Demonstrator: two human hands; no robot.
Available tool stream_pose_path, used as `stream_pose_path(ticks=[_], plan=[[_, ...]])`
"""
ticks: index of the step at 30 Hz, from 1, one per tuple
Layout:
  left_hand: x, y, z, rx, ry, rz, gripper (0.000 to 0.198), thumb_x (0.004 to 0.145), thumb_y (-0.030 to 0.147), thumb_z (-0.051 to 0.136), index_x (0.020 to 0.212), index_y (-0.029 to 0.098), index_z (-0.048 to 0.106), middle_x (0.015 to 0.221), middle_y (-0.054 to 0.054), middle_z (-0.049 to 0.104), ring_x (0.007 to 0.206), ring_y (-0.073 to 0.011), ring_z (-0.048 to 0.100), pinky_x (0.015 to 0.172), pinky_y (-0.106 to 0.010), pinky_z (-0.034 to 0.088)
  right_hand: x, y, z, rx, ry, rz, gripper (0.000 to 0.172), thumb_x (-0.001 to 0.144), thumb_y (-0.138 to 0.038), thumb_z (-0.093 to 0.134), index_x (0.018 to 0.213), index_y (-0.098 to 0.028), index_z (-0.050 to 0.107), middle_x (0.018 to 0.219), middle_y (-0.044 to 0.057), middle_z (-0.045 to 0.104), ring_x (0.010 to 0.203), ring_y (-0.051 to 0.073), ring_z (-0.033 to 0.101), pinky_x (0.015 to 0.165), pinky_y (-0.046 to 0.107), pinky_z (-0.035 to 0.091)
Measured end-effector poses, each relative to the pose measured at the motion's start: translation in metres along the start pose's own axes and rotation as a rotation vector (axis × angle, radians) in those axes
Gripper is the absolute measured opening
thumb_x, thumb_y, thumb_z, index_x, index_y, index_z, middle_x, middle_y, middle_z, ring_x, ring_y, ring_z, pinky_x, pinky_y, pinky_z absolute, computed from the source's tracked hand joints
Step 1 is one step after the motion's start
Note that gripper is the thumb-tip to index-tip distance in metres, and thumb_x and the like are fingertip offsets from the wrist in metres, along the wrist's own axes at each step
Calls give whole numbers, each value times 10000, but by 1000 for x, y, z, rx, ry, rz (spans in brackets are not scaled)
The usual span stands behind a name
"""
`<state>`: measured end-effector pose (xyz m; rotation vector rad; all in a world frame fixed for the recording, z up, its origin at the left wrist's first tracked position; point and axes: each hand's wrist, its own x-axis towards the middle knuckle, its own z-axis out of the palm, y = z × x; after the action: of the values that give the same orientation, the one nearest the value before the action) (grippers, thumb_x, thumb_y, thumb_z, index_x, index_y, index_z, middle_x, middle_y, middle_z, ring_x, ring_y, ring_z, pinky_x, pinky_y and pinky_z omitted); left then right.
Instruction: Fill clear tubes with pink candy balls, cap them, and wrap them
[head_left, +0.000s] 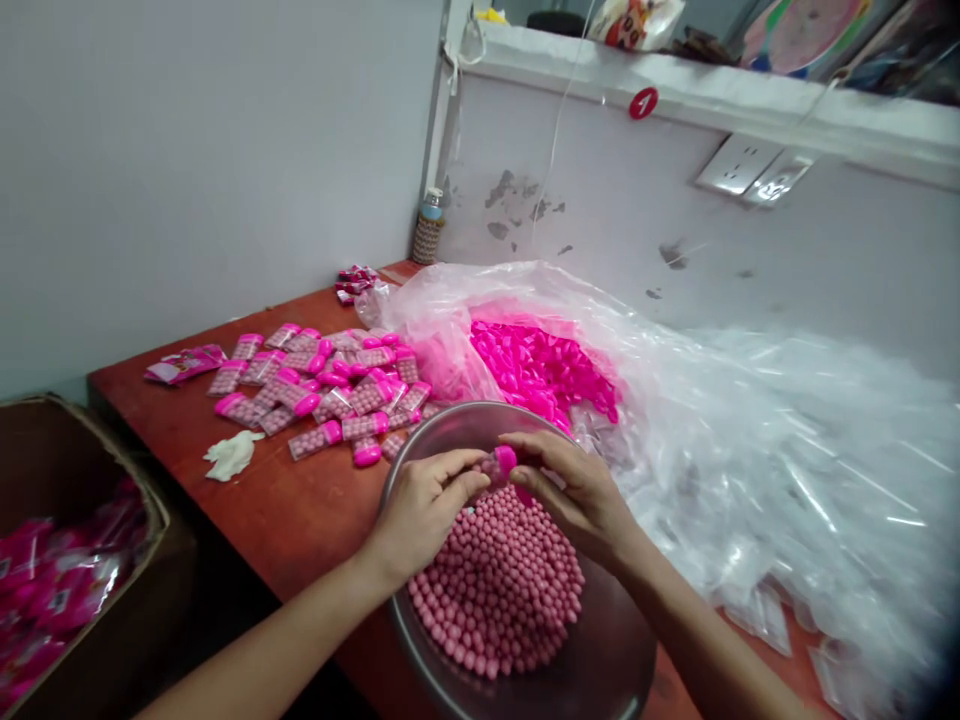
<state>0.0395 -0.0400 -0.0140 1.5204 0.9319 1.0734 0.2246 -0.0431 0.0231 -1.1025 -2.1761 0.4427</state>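
Note:
My left hand (424,505) is closed round a small clear container (489,467) with pink balls inside, above a metal bowl (611,650). At the container's end, my right hand (574,490) pinches a bright pink cap (506,459); whether it is fully seated cannot be seen. A second bit of pink shows under the right fingers, mostly hidden. Loose pink balls (499,590) lie heaped in the bowl below both hands. Left of the bowl lies a pile of filled containers with pink caps (367,395).
Behind the bowl, an open plastic bag holds pink caps (532,365). A large clear bag (787,440) of clear plastic pieces spreads rightward. A cardboard box (161,530) with pink packets stands at left. A white scrap (231,455), pink packets (185,364) and a bottle (429,228) are on the red table.

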Motion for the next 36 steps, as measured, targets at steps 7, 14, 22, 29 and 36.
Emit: stream_pose_path(ticks=[7, 14, 22, 29, 36], plan=[[-13, 4, -3, 140, 101, 155, 197, 852, 220, 527, 954, 207, 694, 953, -14, 701, 869, -167, 637, 786, -233, 467, -10, -13, 12, -119, 39, -103, 259, 876, -168, 482, 1131, -214, 494, 930, 74, 612, 837, 179, 598, 695, 291, 498], [-14, 1, -3, 131, 88, 193, 206, 832, 150, 532, 949, 188, 698, 921, -25, 704, 838, -156, 638, 776, -224, 458, -15, -12, 18, -81, 17, -132, 290, 855, -120, 496, 1136, -184, 522, 931, 89, 611, 848, 178, 595, 704, 291, 500], [4, -4, 0, -542, 94, -173, 221, 796, 233, 581, 976, 137, 665, 932, -53, 699, 842, -171, 633, 777, -257, 478, -18, 2, 11, 845, 108, 398, 401, 760, -383, 657, 1138, -268, 592, 1159, 85, 612, 969, 237, 618, 837, 390, 503], [-5, 1, -3, -160, 34, 31, 204, 822, 188, 561, 976, 200, 695, 957, -15, 698, 892, -159, 624, 813, -228, 454, -9, 3, 13, 1152, 91, 613, 256, 736, -366, 685, 924, -192, 679, 953, 79, 679, 801, 177, 645, 679, 292, 546], [-11, 4, -1, -43, 48, 115, 245, 817, 134, 560, 1009, 218, 688, 994, -20, 693, 905, -158, 629, 838, -230, 456, 2, -8, 12, 1241, -170, 783, 228, 732, -253, 690, 927, -135, 684, 857, 82, 684, 734, 159, 641, 690, 331, 547]])
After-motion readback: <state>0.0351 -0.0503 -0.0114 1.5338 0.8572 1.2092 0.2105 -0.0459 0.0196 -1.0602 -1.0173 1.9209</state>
